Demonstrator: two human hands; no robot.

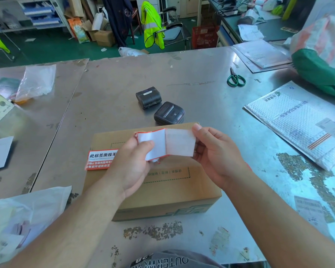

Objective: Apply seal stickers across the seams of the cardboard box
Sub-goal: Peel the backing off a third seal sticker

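— Cardboard box (182, 190) is our biggest piece. It lies flat on the steel table (124, 78), flaps closed, right under our hands.

— To the right of the box we have a bubble mailer (298, 120). Beyond the box sit a black label printer (148, 96) and a second label printer (169, 115).

— One red seal sticker (101, 159) is already on the box's left edge and reaches past it.

— The loose seal sticker (168, 144) hangs above the box, white side toward us. Our left hand (130, 167) pinches its left end under the thumb, and our right hand (219, 157) pinches its right end near the top corner.

— We judge it thin, light and floppy, and tacky once bare, so it may curl onto itself. We'd hold both ends, keep it taut and lay it across the seam.
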